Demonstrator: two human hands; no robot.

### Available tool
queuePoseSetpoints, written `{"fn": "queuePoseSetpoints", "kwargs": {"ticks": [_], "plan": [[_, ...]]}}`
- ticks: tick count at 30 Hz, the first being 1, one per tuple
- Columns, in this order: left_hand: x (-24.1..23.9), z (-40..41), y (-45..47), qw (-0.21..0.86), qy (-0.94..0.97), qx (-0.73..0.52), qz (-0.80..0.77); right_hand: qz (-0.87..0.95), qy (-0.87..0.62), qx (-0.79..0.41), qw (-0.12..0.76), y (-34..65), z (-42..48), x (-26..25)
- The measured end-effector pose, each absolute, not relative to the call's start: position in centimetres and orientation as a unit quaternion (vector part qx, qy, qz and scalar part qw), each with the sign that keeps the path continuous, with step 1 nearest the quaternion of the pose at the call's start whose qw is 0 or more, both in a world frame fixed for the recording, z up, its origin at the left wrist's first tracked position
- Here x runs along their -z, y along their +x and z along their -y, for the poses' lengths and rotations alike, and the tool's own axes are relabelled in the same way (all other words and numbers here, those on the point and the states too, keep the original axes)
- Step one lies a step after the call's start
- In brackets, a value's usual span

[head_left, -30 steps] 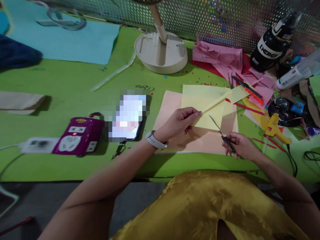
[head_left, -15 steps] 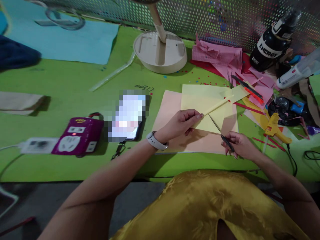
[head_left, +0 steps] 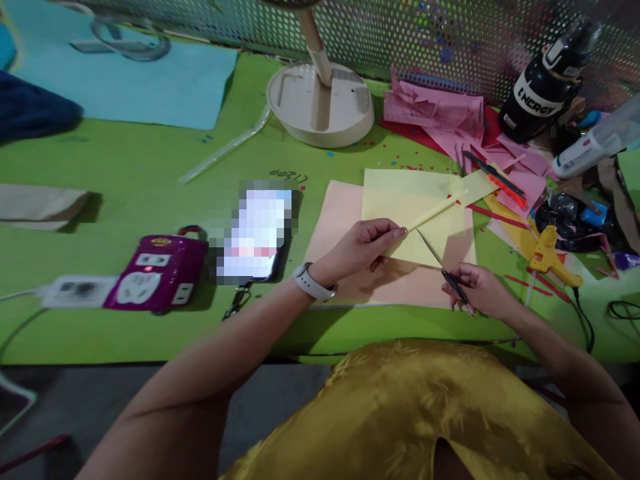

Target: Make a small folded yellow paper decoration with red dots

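Note:
My left hand pinches the lower end of a narrow yellow paper strip between thumb and forefinger. The strip slants up to the right over a yellow sheet, which lies on a peach sheet. My right hand is closed on the black handles of a pair of scissors. Their blades point up and left, with the tip just short of the strip's lower end, apart from my left fingertips. How far the blades are spread cannot be made out.
Left of the sheets lie a phone and a purple power socket. Behind stands a lamp base. On the right are a yellow glue gun, a utility knife, pink paper scraps and a black bottle.

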State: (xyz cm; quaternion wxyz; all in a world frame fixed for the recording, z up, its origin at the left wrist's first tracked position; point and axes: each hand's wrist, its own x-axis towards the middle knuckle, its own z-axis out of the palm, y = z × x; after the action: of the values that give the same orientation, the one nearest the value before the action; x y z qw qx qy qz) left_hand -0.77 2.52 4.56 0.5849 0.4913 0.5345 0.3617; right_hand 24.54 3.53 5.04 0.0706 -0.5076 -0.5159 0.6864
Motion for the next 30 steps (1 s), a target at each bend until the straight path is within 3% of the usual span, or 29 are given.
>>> {"fn": "queuePoseSetpoints", "kwargs": {"ticks": [30], "plan": [[-4.41, -2.48, -0.84, 0.577, 0.507, -0.365, -0.527, 0.521, -0.511, -0.680, 0.067, 24.34, -3.47, -5.39]]}}
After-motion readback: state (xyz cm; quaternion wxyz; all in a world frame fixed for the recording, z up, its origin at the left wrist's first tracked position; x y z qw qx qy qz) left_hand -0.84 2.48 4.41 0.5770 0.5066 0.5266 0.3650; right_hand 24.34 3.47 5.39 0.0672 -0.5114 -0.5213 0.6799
